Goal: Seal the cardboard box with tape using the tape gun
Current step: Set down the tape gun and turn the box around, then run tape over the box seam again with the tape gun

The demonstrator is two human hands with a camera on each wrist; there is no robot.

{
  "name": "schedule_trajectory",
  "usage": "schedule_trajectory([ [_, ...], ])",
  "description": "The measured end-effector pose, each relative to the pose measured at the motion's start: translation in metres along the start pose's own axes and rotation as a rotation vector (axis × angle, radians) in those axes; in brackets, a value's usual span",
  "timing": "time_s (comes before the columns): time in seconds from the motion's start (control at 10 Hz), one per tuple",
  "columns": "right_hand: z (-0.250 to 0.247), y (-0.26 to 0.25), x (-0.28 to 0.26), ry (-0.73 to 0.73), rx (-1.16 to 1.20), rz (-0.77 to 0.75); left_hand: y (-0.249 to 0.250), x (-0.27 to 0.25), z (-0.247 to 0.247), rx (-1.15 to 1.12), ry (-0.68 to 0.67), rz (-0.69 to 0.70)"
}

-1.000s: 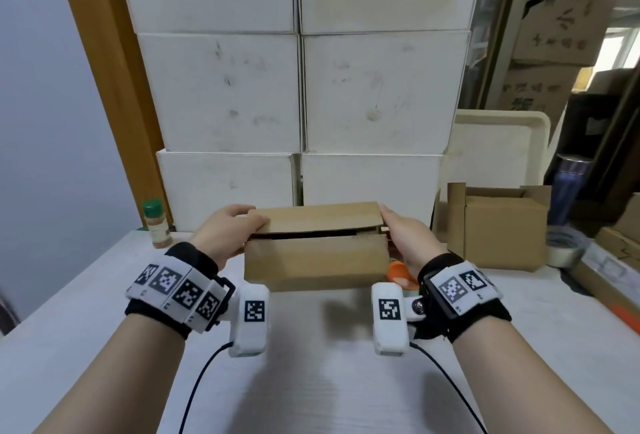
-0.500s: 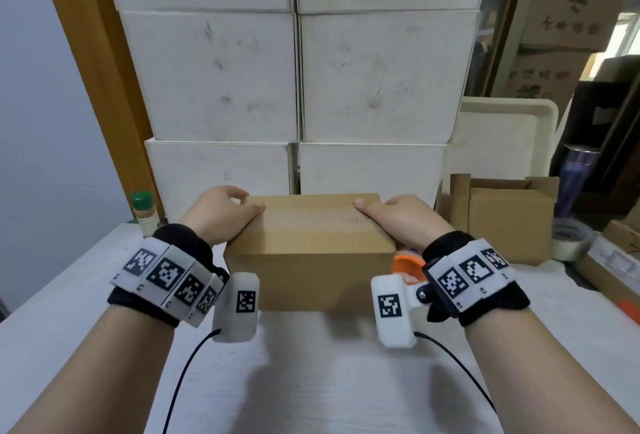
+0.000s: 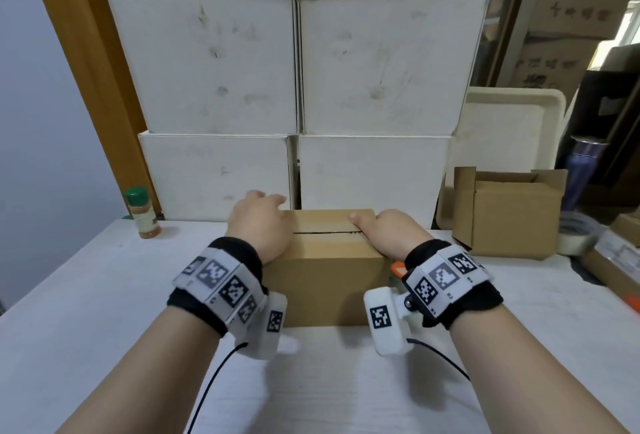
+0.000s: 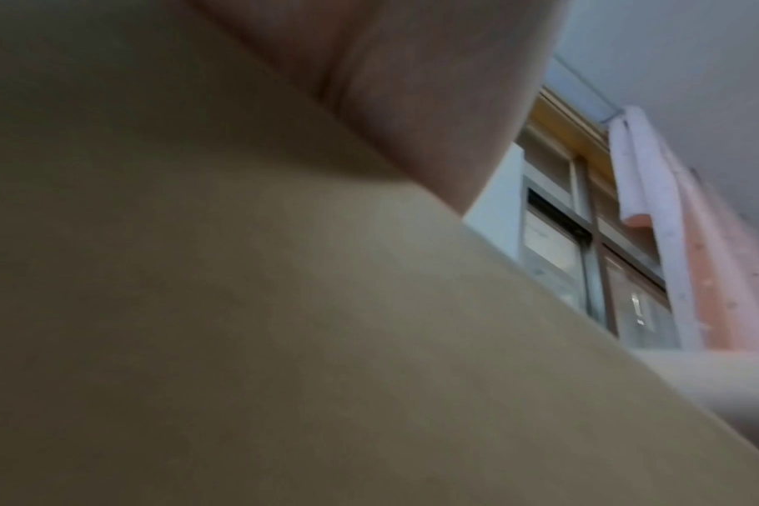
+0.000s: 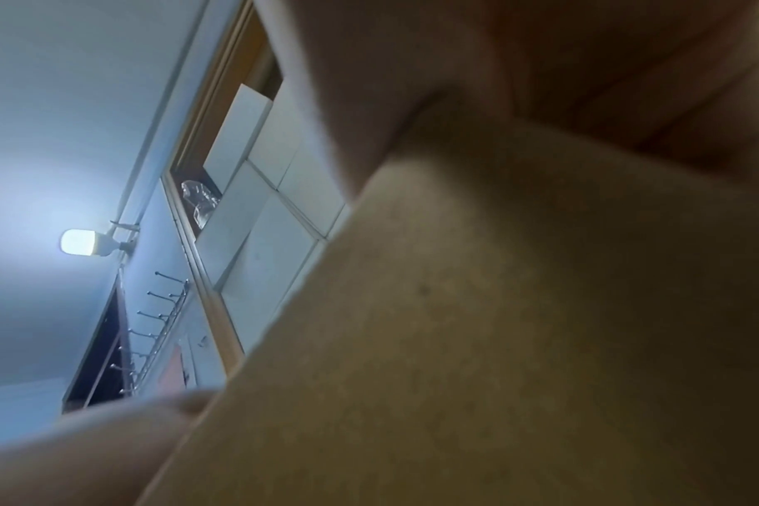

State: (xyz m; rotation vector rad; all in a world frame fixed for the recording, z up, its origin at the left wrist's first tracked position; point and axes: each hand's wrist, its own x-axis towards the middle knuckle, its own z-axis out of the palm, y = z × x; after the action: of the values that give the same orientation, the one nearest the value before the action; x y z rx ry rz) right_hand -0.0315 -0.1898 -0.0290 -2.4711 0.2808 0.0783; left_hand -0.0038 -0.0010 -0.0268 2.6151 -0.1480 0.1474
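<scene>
Flaps closed: my left hand [image 3: 258,227] and right hand [image 3: 388,232] press flat on the box [image 3: 329,277], grasping nothing; next, fetch the tape gun [image 3: 397,269].

2 brown cardboard boxes [image 3: 329,260] [image 3: 509,215], 6 white cartons [image 3: 207,63], 1 spice jar [image 3: 141,212], 1 tape roll [image 3: 576,236].

White cartons [image 3: 298,87] wall off the back; an open box [image 3: 505,219] (right) crowds that side; near desk [image 3: 329,392] lies free.
</scene>
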Motion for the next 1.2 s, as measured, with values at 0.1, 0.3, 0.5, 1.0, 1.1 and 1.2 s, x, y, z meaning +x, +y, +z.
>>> schedule_trajectory([
  [0.1, 0.004, 0.004, 0.005, 0.019, 0.053, -0.005, 0.027, -0.007, 0.017, 0.084, -0.06, 0.158],
  [0.3, -0.015, 0.03, 0.019, 0.173, 0.079, 0.125, 0.029, -0.005, 0.028, 0.247, -0.153, 0.211],
  [0.5, -0.003, 0.07, 0.038, 0.118, -0.194, 0.331, 0.028, -0.007, 0.028, 0.248, -0.155, 0.217],
  [1.0, -0.012, 0.072, 0.044, -0.045, -0.182, 0.347, 0.029, -0.009, 0.028, 0.213, -0.118, 0.223],
  [1.1, -0.019, 0.068, 0.042, 0.021, -0.186, 0.248, 0.029, -0.009, 0.029, 0.211, -0.112, 0.223],
  [1.2, -0.032, 0.055, 0.038, 0.207, -0.035, 0.111, 0.029, -0.009, 0.029, 0.21, -0.112, 0.221],
])
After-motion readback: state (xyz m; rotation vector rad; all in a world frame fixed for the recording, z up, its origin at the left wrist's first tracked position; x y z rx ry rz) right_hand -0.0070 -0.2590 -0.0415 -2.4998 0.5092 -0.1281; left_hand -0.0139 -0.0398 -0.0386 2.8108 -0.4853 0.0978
